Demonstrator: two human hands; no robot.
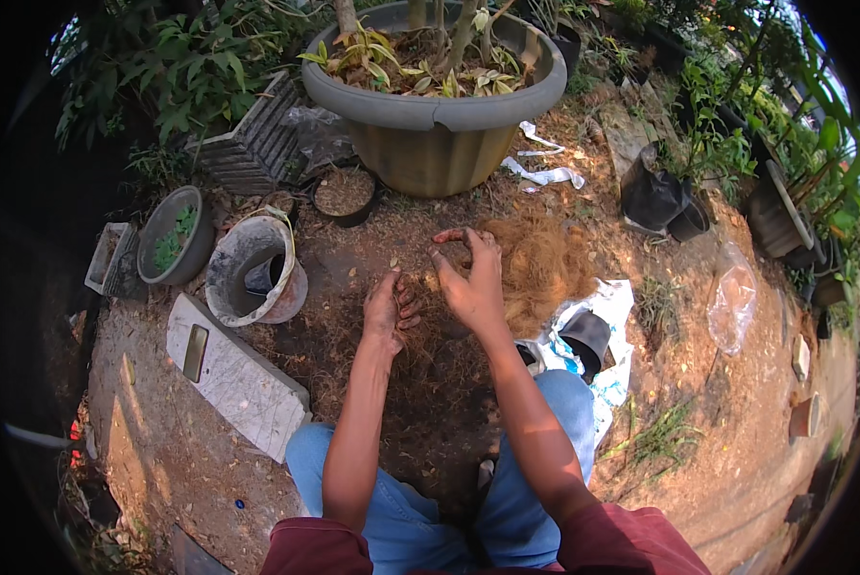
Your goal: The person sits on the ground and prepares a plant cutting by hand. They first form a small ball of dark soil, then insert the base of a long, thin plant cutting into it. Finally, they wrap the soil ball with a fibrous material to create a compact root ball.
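My left hand [391, 309], soiled with earth, is half curled above dark soil [430, 413] strewn with loose fibres. Whether strands lie in its fingers I cannot tell. To its right, my right hand [476, 280] has thumb and forefinger apart, with nothing visible between them. Just beyond that hand rests a heap of brown coir-like fibre [545, 269]. A white plastic sack [619, 305] lies beside the heap, near my right knee, with a black plant pot [586, 338] on it.
A large cracked planter [437, 111] holding stems stands ahead. On the left are a dirty bucket [297, 291], a green-leaved pot [198, 241] and a pale slab [250, 399] bearing a phone [195, 353]. A clear plastic bag [732, 302] and black grow bag [649, 190] lie right.
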